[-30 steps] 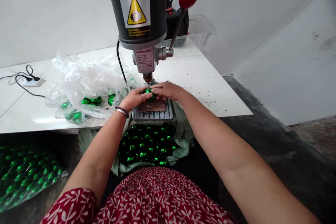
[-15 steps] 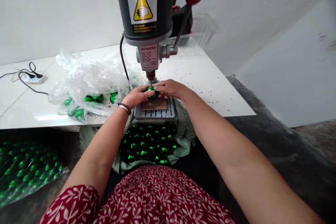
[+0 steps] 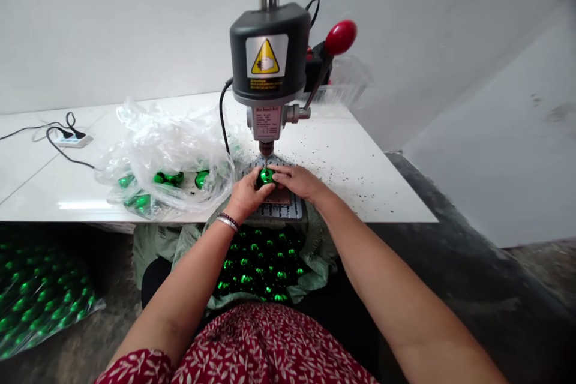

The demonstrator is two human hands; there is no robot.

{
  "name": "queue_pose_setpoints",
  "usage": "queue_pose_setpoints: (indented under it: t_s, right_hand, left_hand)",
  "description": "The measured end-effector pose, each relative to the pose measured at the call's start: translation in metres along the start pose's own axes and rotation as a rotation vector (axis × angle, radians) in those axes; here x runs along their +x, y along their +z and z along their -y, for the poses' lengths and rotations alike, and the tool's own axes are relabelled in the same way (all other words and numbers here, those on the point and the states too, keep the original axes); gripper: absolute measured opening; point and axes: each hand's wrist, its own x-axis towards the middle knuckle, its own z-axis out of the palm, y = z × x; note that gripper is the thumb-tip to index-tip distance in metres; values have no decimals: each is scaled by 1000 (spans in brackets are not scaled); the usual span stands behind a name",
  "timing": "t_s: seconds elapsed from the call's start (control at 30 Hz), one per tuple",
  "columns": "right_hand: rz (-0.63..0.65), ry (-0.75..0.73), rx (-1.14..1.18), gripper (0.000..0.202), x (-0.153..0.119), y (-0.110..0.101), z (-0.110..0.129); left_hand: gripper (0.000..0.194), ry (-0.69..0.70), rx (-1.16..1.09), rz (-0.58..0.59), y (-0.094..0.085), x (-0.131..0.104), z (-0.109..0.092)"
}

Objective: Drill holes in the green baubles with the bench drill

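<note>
Between my two hands is a shiny green ball, right under the bit of a small bench drill. My left hand grips the ball from the left, thumb at its lower front. From the right, my right hand closes its fingers and thumb on the same ball. The drill bit points down at the top of the ball; whether it touches I cannot tell. Beneath the ball lies a brown board on the drill's grey base.
An open green sack full of green balls sits below the table edge. Clear plastic bags with green balls lie left on the white table. The red-knobbed lever stands at right; a power strip lies far left.
The view has tilted upward, so the drill appears lower and more of its column shows. Both hands still hold the green ball under the bit, with more of the ball visible between them.
</note>
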Motion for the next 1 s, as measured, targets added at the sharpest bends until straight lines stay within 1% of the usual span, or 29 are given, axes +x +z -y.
queue_pose_setpoints:
  t_s: [0.17, 0.27, 0.37, 0.47, 0.53, 0.6, 0.67, 0.73, 0.8, 0.87, 0.93, 1.0]
  right_hand:
    - [-70, -10, -2, 43, -3, 9, -7]
    - [-100, -14, 8, 42, -9, 9, -10]
    - [-146, 0, 3, 40, -19, -4, -13]
    - [-214, 27, -4, 42, -29, -27, -17]
    - [-252, 40, -7, 45, -34, -40, -18]
    - [-263, 50, -19, 45, -38, -43, -14]
    - [-230, 51, -43, 42, -37, -34, -7]
    - [-169, 45, -79, 40, -32, -15, 2]
    - [-127, 46, -123, 45, -26, 7, 9]
    - [-114, 63, -170, 52, -19, 22, 15]
    - [-99, 79, -207, 55, -14, 27, 17]
    - [-43, 72, -230, 54, -10, 21, 17]
  left_hand:
    - [59, 8, 14, -55, 5, 1, 4]
    - [58, 2, -5, -76, 9, 2, 8]
    - [54, -13, -39, -100, 13, 3, 10]
    - [51, -20, -55, -138, 17, 3, 11]
    - [46, 14, -58, -189, 20, 3, 11]
    - [39, 35, -60, -234, 22, 2, 9]
    - [36, 16, -57, -249, 24, 2, 6]
    - [34, -12, -56, -244, 25, 1, 4]
    - [33, -37, -59, -243, 26, -1, 3]
    - [37, -79, -64, -238, 27, -3, 3]
    - [43, -83, -84, -217, 25, -4, 6]
    - [51, 2, -116, -174, 20, -3, 10]
